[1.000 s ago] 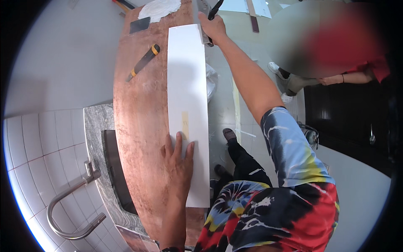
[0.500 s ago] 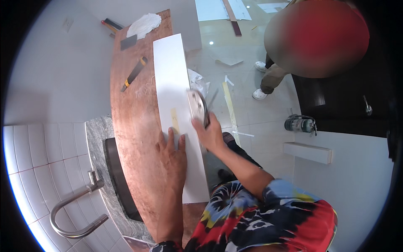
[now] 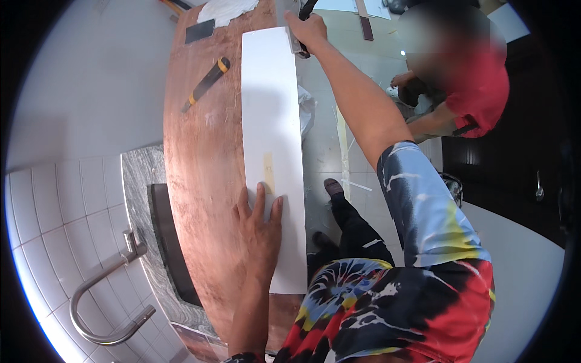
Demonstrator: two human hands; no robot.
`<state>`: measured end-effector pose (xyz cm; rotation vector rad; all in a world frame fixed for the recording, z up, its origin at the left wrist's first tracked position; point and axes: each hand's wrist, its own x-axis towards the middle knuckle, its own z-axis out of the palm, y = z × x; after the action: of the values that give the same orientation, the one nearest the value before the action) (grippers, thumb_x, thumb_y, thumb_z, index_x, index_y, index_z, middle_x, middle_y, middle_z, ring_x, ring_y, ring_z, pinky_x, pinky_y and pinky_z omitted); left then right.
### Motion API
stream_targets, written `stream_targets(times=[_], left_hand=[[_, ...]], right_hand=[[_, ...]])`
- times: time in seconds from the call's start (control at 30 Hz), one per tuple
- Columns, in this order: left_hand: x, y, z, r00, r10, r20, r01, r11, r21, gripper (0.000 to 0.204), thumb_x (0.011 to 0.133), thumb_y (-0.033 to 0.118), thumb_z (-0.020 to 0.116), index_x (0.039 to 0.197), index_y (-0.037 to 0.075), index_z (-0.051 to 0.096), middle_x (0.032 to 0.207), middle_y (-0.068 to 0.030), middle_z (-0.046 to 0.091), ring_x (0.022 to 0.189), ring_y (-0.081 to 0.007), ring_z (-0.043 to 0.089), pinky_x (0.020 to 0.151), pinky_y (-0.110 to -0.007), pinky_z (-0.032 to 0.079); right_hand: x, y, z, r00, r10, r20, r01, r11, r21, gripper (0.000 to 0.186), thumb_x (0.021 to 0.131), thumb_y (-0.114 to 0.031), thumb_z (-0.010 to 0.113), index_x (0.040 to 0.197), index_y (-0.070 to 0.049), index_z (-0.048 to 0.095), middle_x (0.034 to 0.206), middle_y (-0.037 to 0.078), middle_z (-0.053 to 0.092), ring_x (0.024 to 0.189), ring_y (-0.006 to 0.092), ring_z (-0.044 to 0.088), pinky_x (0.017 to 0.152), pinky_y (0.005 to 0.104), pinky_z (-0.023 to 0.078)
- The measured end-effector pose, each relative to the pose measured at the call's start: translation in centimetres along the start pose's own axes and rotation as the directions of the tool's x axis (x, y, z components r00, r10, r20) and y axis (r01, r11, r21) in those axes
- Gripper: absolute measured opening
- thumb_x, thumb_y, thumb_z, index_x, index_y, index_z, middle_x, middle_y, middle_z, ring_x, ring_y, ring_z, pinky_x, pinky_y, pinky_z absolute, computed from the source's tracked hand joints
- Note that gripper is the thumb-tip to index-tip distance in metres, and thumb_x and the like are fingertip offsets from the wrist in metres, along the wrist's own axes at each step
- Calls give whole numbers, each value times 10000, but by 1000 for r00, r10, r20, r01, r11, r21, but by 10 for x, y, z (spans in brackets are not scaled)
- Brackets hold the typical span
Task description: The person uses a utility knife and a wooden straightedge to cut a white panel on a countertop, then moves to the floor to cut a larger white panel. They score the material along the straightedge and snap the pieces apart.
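A long white board [image 3: 271, 115] lies lengthwise on a brown wooden worktop. My left hand [image 3: 260, 233] rests flat on its near part, fingers spread, just below a pale yellow strip of tape [image 3: 269, 166]. At the board's far right corner, my right hand [image 3: 310, 33] is closed around a hand plane [image 3: 295, 45] with a silver metal body and black parts. The tool sits against the board's long right edge; its underside is hidden. Left of the board lies a black-and-yellow utility knife [image 3: 207, 83].
A dark flat block [image 3: 200, 31] and white cloth [image 3: 227, 8] lie at the worktop's far end. On the left are a sink with stone rim [image 3: 139, 175] and a curved metal tap [image 3: 91, 290]. A person in a red shirt [image 3: 484, 91] crouches at the right; offcuts litter the floor.
My right hand has slid the hand plane forward along the board's right edge to its far end. My left hand stays on the board. The person at right now crouches lower.
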<state>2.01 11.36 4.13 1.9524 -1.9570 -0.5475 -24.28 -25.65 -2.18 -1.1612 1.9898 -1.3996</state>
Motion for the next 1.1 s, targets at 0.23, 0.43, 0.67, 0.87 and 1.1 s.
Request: stream_targets(times=[0.23,0.43,0.67,0.87,1.1], left_hand=[[1,-4,12,994,77,-82,-77,997,14,455,978,301,714,1331,17,679,1402,-270,535,1259,-447,506,1061,-530,446],[4,-16,18,967,150,-208,-149,989,19,456,994,335,685,1323,20,685,1369,-282,568,1219,-460,529,1054,-516,444],[1,-13,15,978,123,-168,-118,992,39,445,998,316,684,1339,31,675,1378,-263,578,1235,-449,528,1043,-498,460],[1,-7,17,981,122,-150,-115,992,55,466,989,363,689,1328,43,691,1381,-270,580,1232,-440,527,1064,-502,436],[-4,-6,10,991,57,-119,-60,998,-21,442,979,311,712,1326,39,691,1373,-278,570,1237,-439,522,1055,-515,442]], right_hand=[[-144,-5,-45,1000,1,4,-1,1000,3,669,803,-547,788,975,95,707,934,276,746,924,396,745,833,440,565],[-360,-21,-122,947,206,246,-221,974,37,512,879,-316,787,1148,79,602,992,253,726,951,327,728,832,391,559],[-482,-3,-150,957,173,235,-246,911,330,500,922,-286,759,1187,101,584,1039,194,711,1008,208,678,882,358,536],[-211,29,-54,987,160,3,-160,984,80,662,887,-554,725,1034,91,718,969,261,754,925,325,745,823,432,557],[-73,10,-11,999,24,-23,-22,997,74,727,799,-569,760,1017,122,718,946,280,750,907,357,756,818,427,575]])
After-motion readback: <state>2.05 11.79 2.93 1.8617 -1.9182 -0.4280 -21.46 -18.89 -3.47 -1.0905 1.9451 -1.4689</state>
